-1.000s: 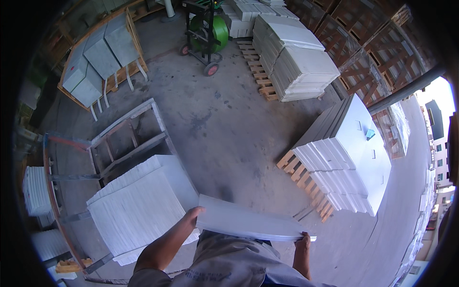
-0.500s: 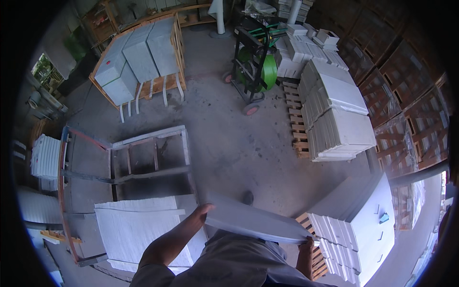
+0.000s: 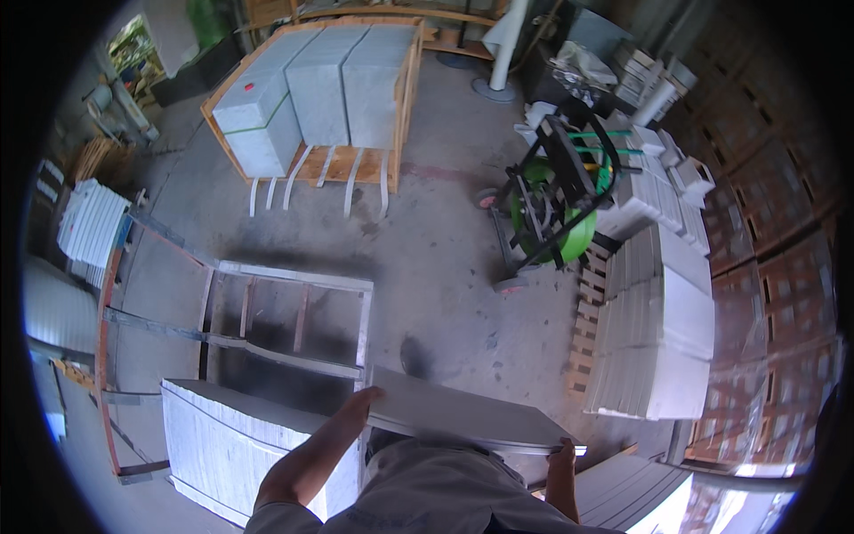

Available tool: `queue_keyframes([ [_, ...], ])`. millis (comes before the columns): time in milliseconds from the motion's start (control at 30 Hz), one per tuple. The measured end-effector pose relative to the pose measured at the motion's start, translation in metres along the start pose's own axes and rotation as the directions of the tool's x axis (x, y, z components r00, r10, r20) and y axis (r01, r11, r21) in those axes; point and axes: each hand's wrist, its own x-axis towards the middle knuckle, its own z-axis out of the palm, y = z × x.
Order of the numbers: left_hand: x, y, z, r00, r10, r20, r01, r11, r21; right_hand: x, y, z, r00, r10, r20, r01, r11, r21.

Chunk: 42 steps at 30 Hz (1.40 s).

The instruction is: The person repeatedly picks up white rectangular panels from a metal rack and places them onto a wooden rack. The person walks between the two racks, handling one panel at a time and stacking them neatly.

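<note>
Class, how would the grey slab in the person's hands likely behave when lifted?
The grey slab is probably stiff, spanning left hand to right hand without obvious sag. It's perhaps heavy, gripped with both hands. Being thin, it might chip.

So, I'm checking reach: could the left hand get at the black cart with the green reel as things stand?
Probably not: the left hand grips the grey slab, and the black cart stands well ahead, across the floor.
</note>
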Motion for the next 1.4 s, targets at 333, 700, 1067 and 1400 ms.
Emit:
queue_keyframes([
  [333, 0.081, 0.242, 0.061, 0.964, -0.130, -0.231, 0.115, 0.990, -0.078, 0.032, -0.075, 0.292, 0.968, 0.023, 0.249, -0.034, 0.999, 0.042],
  [700, 0.154, 0.374, 0.072, 0.918, 0.103, -0.384, -0.185, 0.966, -0.183, 0.104, -0.126, 0.612, 0.973, 0.064, 0.224, -0.005, 0.967, -0.256],
  [1067, 0.227, 0.503, -0.003, 0.916, 0.026, -0.400, -0.200, 0.894, -0.401, 0.063, -0.117, 0.868, 0.984, 0.097, 0.153, -0.052, 0.960, -0.276],
  [1400, 0.268, 0.677, -0.104, 0.909, -0.032, -0.417, -0.160, 0.894, -0.419, 0.021, -0.047, 0.969, 0.865, -0.021, 0.501, 0.331, 0.773, -0.540],
])
